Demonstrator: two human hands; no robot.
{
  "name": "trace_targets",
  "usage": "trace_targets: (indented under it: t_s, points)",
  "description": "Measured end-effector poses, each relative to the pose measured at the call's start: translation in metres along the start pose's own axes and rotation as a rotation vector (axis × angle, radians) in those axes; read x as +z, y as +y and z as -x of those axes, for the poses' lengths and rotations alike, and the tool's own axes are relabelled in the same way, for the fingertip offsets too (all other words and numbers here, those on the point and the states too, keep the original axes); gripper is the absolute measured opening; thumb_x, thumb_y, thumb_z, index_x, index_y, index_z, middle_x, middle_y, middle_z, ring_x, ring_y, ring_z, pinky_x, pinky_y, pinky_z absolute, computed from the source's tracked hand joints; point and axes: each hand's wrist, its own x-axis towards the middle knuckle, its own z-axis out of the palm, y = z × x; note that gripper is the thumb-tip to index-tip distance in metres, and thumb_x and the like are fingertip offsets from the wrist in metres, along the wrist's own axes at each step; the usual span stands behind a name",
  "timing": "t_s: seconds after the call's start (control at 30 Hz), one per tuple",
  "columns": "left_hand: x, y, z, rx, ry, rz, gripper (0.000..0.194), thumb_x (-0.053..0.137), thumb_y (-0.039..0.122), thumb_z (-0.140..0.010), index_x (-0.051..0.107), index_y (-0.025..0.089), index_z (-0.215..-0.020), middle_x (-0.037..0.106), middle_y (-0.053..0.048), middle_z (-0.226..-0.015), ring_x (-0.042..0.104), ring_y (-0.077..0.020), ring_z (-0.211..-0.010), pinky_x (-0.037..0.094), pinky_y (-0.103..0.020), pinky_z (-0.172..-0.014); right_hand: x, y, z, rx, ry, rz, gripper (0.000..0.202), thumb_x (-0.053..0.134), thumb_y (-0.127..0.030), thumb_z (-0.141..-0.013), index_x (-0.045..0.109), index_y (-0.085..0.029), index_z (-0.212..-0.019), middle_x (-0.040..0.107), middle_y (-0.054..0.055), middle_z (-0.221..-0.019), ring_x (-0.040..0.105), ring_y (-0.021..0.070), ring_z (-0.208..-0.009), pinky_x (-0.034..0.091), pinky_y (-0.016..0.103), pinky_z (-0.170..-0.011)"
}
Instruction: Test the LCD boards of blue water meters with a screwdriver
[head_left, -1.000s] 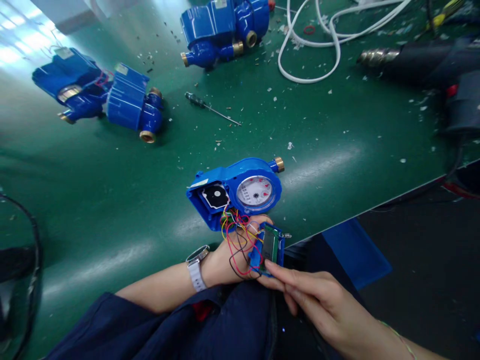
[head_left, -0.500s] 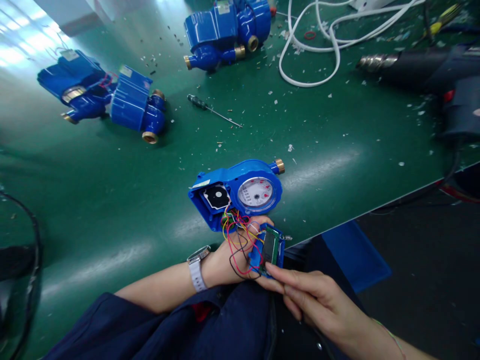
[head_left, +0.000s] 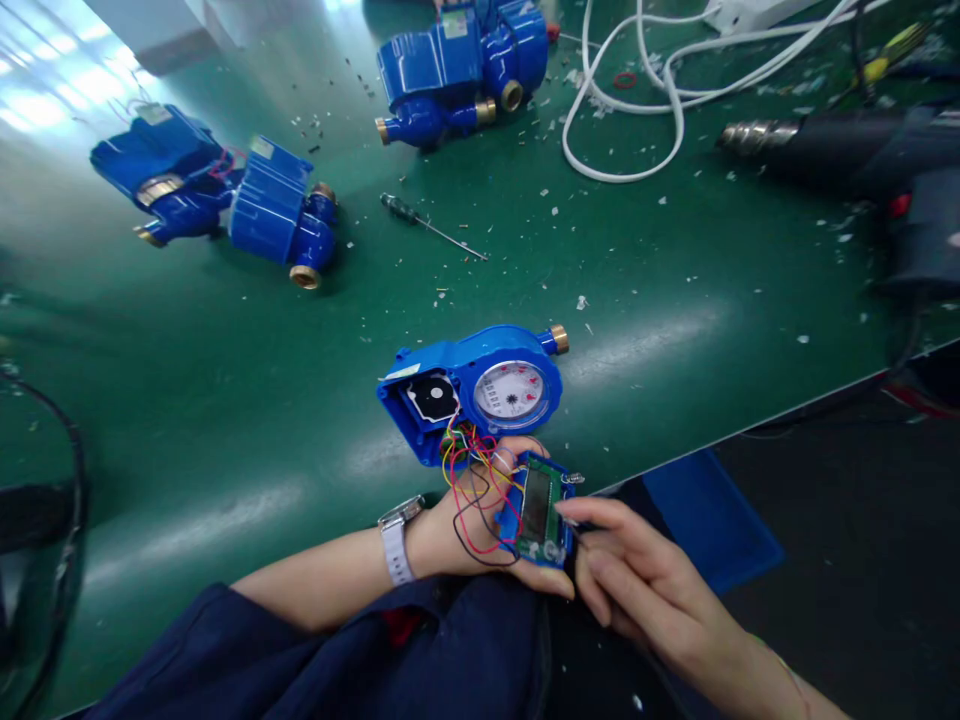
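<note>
My left hand (head_left: 469, 515) is wrapped around a small blue meter cover holding a green circuit board (head_left: 538, 505) with a dark display. Red, black and yellow wires (head_left: 480, 480) run from it to a blue water meter (head_left: 517, 345) on the bench. That meter has a round white dial, a brass pipe end and an uncovered square compartment with a black part inside. At the board's right edge, my right hand (head_left: 637, 570) has its index fingertip against or very near it. Its fingers are curled together; something small and thin seems to be between them, too hidden to name.
Further blue meters stand at the left (head_left: 262, 205) and the back (head_left: 435, 65). A screwdriver (head_left: 401, 208) lies between them. White cable (head_left: 622, 178) loops at the back right, beside a heat gun (head_left: 840, 145). Scraps dot the green bench (head_left: 300, 400); its front edge runs right.
My right hand has moved up and right from the board's lower end to its right edge, uncovering that end. The board now faces the camera more. The view has shifted slightly.
</note>
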Motion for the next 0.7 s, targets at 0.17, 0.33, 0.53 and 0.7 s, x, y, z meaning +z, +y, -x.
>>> trace_targets:
  t_s: [0.17, 0.33, 0.53, 0.7]
  points:
    - [-0.006, 0.008, -0.002, 0.065, 0.034, -0.235, 0.099, 0.088, 0.056, -0.059, 0.034, 0.027, -0.137, 0.056, -0.010, -0.122, 0.063, -0.0299, -0.107, 0.052, -0.046, -0.098, -0.037, -0.022, -0.003, -0.281, 0.319, 0.555, 0.014, 0.036, -0.028, -0.108, 0.041, -0.026, -0.122, 0.054, -0.004, -0.076, 0.049, 0.0087, -0.053, 0.041, 0.017, -0.050]
    - [-0.016, -0.003, -0.014, 0.130, 0.148, -0.539, 0.097, 0.085, 0.053, -0.066, 0.034, 0.027, -0.144, 0.056, -0.014, -0.132, 0.061, -0.0343, -0.119, 0.051, -0.051, -0.103, -0.094, -0.049, -0.038, -0.466, 0.528, 1.255, 0.026, 0.042, -0.012, -0.099, 0.058, -0.018, -0.118, 0.066, 0.008, -0.104, 0.063, 0.0218, -0.095, 0.051, 0.035, -0.083]
    - [-0.028, -0.012, -0.038, 0.101, 0.362, -0.655, 0.089, 0.079, 0.046, -0.075, 0.031, 0.031, -0.148, 0.049, -0.015, -0.147, 0.049, -0.0395, -0.136, 0.040, -0.064, -0.112, -0.138, -0.071, -0.097, -0.515, 0.500, 1.527, 0.018, 0.057, -0.011, -0.099, 0.066, -0.016, -0.114, 0.066, 0.005, -0.100, 0.063, 0.0193, -0.096, 0.054, 0.037, -0.086]
    - [-0.032, -0.017, -0.055, 0.071, 0.338, -0.469, 0.098, 0.076, 0.041, -0.079, 0.014, 0.035, -0.156, 0.028, -0.015, -0.162, 0.031, -0.0385, -0.148, 0.024, -0.065, -0.119, -0.219, -0.121, -0.093, -0.598, 0.946, 1.412, 0.024, 0.065, -0.024, -0.097, 0.062, -0.015, -0.119, 0.057, 0.010, -0.128, 0.054, 0.0265, -0.120, 0.044, 0.050, -0.104]
